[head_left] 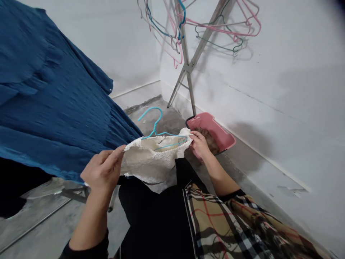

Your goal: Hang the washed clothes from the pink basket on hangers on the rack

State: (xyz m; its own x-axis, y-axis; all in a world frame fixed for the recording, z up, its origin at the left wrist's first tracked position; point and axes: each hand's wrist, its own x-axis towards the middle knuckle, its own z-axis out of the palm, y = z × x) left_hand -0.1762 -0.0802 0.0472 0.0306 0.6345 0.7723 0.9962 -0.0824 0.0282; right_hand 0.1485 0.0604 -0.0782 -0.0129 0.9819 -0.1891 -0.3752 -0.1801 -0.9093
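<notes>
Stretched between my hands is a white lace-like garment (151, 162), held in front of my lap. A light blue hanger (155, 124) sits inside its neck opening, with the hook sticking up and leaning left. My left hand (104, 169) pinches the garment's left shoulder edge. At the other shoulder, my right hand (199, 145) grips the fabric near the hanger's end. The hanger's left end is hidden inside the cloth. Both hands are closed.
A large blue dress (54, 90) hangs at the left. Several hangers (221, 25) hang from a metal rack (188, 68) against the white wall. On the floor at the right stands a pink basket (226, 135) with brown cloth (207, 138) inside.
</notes>
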